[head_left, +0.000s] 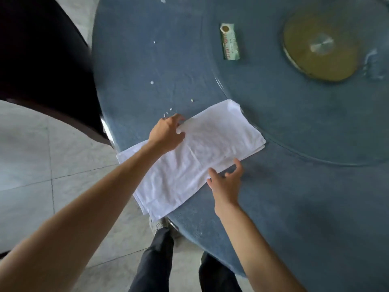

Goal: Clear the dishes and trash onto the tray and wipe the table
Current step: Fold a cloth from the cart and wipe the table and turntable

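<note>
Two hands meet on the folded white cloth [197,152], which lies on the blue desk [294,197] with its near end hanging over the edge. My left hand [166,133] pinches the cloth's far long edge; my right hand [226,182] is spread, fingertips touching the near edge. White crumbs [152,82] dot the desk beyond, and a green packet [229,42] lies farther off.

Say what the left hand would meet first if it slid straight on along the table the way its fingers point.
Probably the small white crumbs just beyond the left hand by the white cloth; past them, bare table.
</note>
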Tool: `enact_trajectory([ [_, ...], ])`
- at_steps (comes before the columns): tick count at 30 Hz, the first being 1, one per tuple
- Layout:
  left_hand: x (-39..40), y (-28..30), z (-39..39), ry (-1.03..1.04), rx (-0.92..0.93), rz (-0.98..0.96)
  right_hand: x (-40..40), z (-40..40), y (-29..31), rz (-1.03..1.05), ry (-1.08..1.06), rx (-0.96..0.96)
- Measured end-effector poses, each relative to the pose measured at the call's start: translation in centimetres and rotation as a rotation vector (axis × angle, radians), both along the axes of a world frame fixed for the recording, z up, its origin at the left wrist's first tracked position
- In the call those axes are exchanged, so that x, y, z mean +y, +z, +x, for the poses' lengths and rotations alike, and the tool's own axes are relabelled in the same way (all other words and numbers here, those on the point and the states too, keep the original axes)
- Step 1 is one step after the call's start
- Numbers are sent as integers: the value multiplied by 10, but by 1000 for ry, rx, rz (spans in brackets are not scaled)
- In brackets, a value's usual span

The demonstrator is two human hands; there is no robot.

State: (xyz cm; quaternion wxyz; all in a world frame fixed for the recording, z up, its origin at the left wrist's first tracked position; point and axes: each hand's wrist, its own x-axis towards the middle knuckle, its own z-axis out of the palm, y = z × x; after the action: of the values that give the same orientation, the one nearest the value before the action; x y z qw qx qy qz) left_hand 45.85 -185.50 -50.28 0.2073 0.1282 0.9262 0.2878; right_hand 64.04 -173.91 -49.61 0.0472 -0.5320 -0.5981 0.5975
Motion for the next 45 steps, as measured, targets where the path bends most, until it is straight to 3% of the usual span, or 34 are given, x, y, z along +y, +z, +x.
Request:
enact_trajectory([
  [5,2,26,-10,-41,-118,99,-8,-15,14,-202,-131,-36],
  [10,1,78,-4,-172,-169,312,14,1,28,-186,60,10],
  [14,9,133,16,-355,-184,392,30,30,42,-33,257,73],
  [19,41,200,60,-559,-77,463,37,47,59,160,502,229],
  [22,58,227,83,-666,47,393,49,61,69,198,450,328],
  [26,79,246,107,-746,289,211,92,106,90,388,402,279],
  [29,97,248,133,-727,453,150,136,150,113,504,374,300],
  [32,113,238,171,-679,479,222,186,199,130,384,331,395],
  [37,131,192,245,-416,103,276,246,254,131,247,334,547],
  [42,141,109,297,-98,-138,246,266,253,67,522,469,272],
  [45,129,56,316,102,-205,103,253,247,22,600,712,126],
])
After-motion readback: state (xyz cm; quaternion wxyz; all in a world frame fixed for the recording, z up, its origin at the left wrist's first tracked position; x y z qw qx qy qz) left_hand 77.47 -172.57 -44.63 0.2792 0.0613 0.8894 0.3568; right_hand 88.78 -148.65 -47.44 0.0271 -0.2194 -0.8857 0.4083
